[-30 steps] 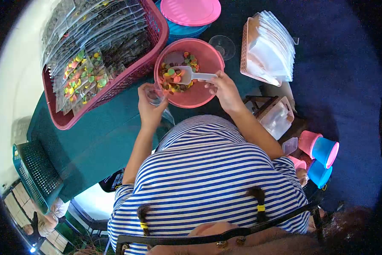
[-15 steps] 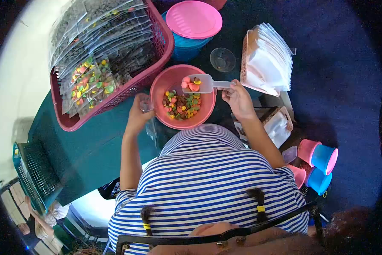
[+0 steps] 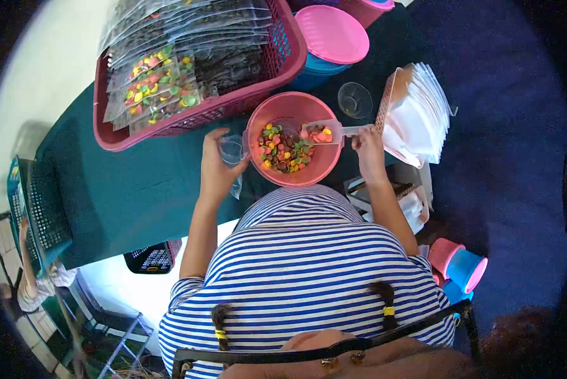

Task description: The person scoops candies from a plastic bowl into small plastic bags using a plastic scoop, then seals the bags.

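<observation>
Right fingers (image 3: 373, 129) grip the loaded scoop (image 3: 328, 131), left fingers (image 3: 213, 151) curl round a clear cup (image 3: 232, 149); a tilt could spill sweets (image 3: 318, 134)

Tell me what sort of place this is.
Likely a small packing workshop: a basket packed with filled bags, a tray of what look like empty bags, and a scoop over a bowl of colorful pieces.

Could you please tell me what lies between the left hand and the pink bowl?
A small clear cup, held in the left hand, lies between it and the pink bowl, as the head view shows.
</observation>
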A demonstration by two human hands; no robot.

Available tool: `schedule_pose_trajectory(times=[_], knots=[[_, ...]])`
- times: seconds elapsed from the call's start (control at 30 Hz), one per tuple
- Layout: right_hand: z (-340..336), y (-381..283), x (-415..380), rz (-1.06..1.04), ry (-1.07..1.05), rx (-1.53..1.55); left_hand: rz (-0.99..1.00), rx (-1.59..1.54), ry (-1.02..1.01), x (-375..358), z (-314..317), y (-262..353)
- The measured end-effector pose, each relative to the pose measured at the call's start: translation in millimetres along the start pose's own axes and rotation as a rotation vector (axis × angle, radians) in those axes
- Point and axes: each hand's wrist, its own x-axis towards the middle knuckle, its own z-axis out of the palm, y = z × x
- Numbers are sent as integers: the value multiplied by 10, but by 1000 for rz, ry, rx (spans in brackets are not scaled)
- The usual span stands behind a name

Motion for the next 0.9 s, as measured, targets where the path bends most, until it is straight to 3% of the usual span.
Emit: schedule_pose_trajectory(times=[0.07, 0.23, 0.33, 0.43, 0.53, 0.6, 0.7, 0.9], knots=[[5, -52, 12, 2, 8, 118, -6, -25, 17, -22, -40, 70], [-8, -112, 44, 5, -4, 51, -47, -12, -56, 7, -139, 356], [51, -228, -46, -5, -58, 135, -223, -236, -68, -56, -71, 398], [177, -418, -162, -9, -47, 208, -162, -232, -30, -80, -2, 395], [320, -639, -285, 8, -96, 249, -104, -149, -143, -23, -23, 513], [408, -718, -357, -24, -117, 260, 134, -48, -136, -4, -17, 595], [456, -686, -365, -83, -160, 5, 166, -82, -150, -17, 31, 640], [566, -667, -402, -87, -175, -58, 160, -60, -199, -57, 81, 680]])
